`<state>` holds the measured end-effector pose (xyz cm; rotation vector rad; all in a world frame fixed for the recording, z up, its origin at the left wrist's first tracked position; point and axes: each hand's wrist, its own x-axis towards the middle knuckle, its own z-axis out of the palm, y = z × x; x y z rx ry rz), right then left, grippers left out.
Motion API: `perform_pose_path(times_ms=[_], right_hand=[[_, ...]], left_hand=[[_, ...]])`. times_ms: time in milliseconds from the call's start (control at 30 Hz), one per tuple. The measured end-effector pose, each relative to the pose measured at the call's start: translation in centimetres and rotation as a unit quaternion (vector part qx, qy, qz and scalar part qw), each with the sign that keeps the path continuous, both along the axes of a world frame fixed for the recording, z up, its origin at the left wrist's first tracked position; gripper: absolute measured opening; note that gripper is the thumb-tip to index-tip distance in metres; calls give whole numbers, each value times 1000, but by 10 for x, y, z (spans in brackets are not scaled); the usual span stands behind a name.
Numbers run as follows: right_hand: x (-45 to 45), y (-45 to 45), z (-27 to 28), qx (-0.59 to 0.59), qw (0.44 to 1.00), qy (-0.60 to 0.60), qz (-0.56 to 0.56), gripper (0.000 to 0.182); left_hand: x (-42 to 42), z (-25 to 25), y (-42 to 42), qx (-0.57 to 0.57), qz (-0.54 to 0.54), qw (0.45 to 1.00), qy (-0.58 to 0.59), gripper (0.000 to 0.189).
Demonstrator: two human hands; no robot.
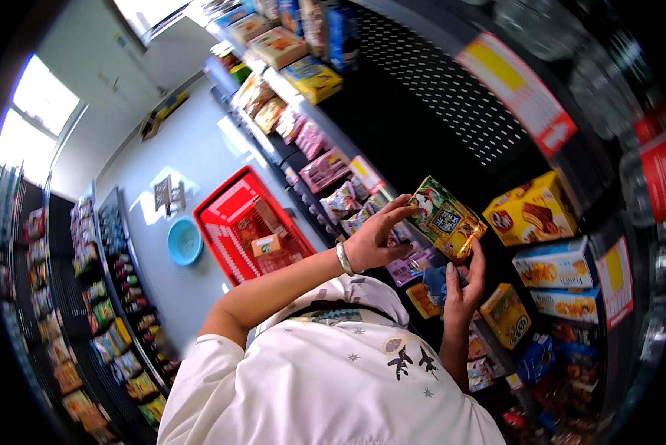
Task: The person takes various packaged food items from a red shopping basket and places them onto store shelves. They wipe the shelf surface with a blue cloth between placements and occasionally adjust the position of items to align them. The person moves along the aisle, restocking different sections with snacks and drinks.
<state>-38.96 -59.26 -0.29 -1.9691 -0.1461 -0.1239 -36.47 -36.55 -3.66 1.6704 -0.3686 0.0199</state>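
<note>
A green and gold snack box (447,219) is held up in front of a dark shelf. My left hand (378,236), with a silver bracelet at its wrist, has its fingertips at the box's upper left edge. My right hand (466,281) supports the lower right corner with its fingers and also holds a crumpled blue cloth (437,283) below the box. To the right of the box, a yellow cake carton (530,211) stands on the shelf, with blue and white cookie boxes (555,264) beside it. A yellow-green box (505,316) lies near my right wrist.
A red shopping basket (207,208) containing some packages is on the floor at left, beside a light blue basin (185,240) and a small stool (168,194). Bagged snacks (310,139) fill the lower shelf. Price-tag strips (516,89) edge the shelves. Another stocked rack (104,306) stands at far left.
</note>
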Motion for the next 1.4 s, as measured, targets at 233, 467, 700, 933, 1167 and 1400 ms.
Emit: perform_pose_path(times_ms=[233,467,700,933,1167,1400], right_hand=[[0,103,-27,67,973,69,208,54],[-5,203,-83,-50,917,70,388,52],[-23,278,-145,-138,856,150,475,53],[-26,279,-177,-98,869,164,456,51],[-7,211,-191,20,924,209,319,46],[16,121,-123,95,976,134,143,46]], left_hand=[[-88,-25,102,-44,161,981,95,55],[-189,-86,159,-250,329,891,188,51],[-242,-157,192,-274,454,805,265,49],[-262,-213,215,-265,490,793,245,47],[-228,-230,225,-277,420,824,262,41],[-144,-144,198,-264,292,869,299,42]])
